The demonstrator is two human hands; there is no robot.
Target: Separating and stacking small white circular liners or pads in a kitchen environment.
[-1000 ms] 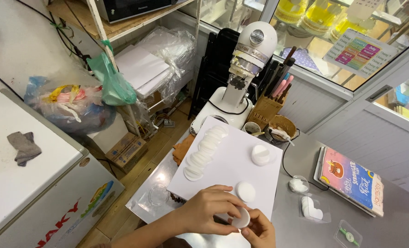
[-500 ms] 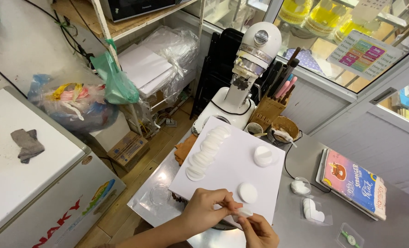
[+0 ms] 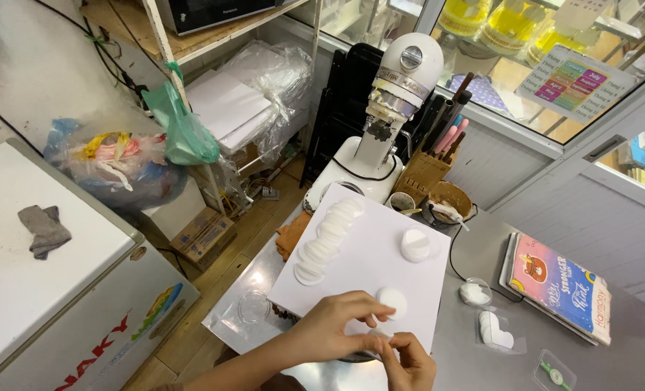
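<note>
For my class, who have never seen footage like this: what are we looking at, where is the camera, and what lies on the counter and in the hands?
There is no machine at work here, only a person's two bare hands, filmed by a camera worn on the head and looking down. The left hand and right hand meet at the near edge of a white board, pinching something small and clear; what it is cannot be told. On the board lie a row of overlapping white discs, a single disc by the fingers and a small stack. Behind stands a white stand mixer. A colourful book lies to the right on the metal counter.
</note>
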